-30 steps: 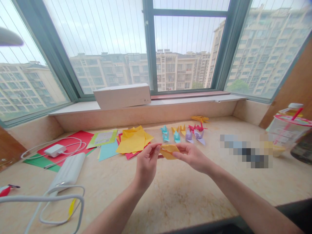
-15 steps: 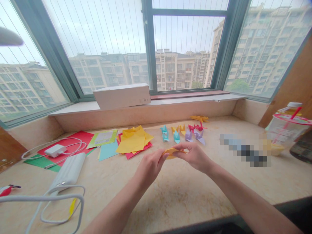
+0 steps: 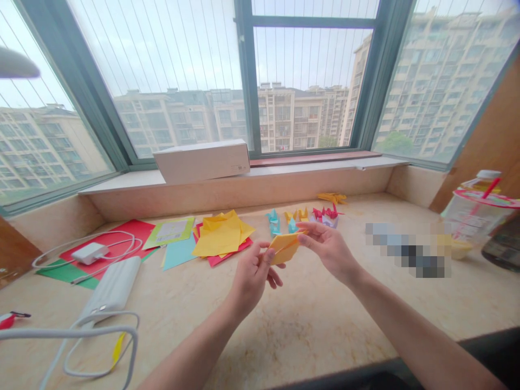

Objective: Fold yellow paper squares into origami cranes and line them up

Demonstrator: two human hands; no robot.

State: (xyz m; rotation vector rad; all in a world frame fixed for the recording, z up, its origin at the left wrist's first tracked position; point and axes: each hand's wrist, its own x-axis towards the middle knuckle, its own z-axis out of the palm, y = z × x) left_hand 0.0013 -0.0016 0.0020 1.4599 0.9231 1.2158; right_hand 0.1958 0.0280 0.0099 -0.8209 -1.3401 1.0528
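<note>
A folded piece of yellow paper [image 3: 285, 246] hangs in the air above the stone counter [image 3: 309, 319], tilted up to the right. My left hand [image 3: 254, 273] pinches its lower left end between thumb and forefinger, the other fingers loosely curled. My right hand [image 3: 329, 248] pinches its upper right end. Behind the paper stand several small folded paper figures [image 3: 303, 218] in blue, yellow, purple and red. A loose stack of yellow sheets [image 3: 221, 234] lies on red and blue sheets to the left.
A white power bank [image 3: 111, 287] with white cables [image 3: 87, 330] lies at the left, a white charger [image 3: 90, 252] on red paper behind it. A white box [image 3: 202, 160] rests on the window ledge. A plastic cup with a red straw [image 3: 477, 214] stands at the right.
Both hands have lifted the yellow paper off the counter level and tilted it up to the right. The right hand rose towards the paper figures.
</note>
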